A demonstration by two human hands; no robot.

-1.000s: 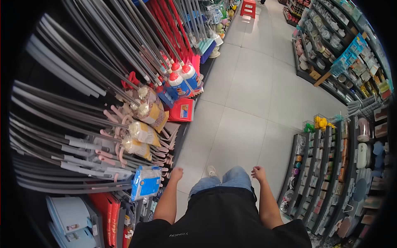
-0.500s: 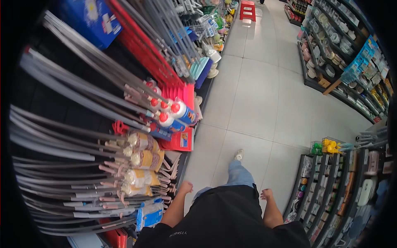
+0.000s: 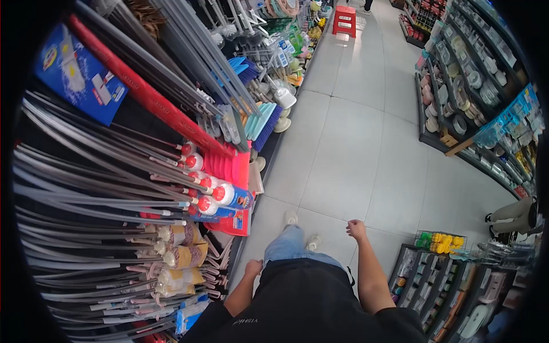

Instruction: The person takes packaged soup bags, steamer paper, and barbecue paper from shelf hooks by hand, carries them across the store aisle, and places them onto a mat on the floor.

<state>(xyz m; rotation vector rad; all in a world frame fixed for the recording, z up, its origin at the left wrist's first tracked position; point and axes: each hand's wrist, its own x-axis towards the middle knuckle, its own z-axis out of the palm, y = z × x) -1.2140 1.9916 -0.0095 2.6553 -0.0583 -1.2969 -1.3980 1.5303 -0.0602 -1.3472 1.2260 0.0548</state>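
Observation:
My left hand [image 3: 253, 267] hangs low beside my left thigh, its fingers curled and partly hidden, near the pink-handled mops [image 3: 214, 268] on the left. Farther forward, over the grey tiled floor [image 3: 337, 154], my right hand [image 3: 355, 229] is held out from my right side with its fingers loosely bent and nothing visible in them. Neither hand touches any goods. Between the hands are my blue jeans [image 3: 286, 246] and two light shoes, one ahead of the other.
Long-handled mops, white bottles with red caps [image 3: 226, 194], red dustpans [image 3: 243, 220] and brushes [image 3: 266, 126] line the left. A red stool [image 3: 344, 22] stands far up the aisle. Shelves [image 3: 437, 286] and a wire basket of yellow items [image 3: 446, 242] are at right, near another person's legs [image 3: 510, 217].
The left-hand goods and the right shelves have shifted down the view as I walk forward. My right hand has swung forward, my left hand back. Another person's legs have appeared at right.

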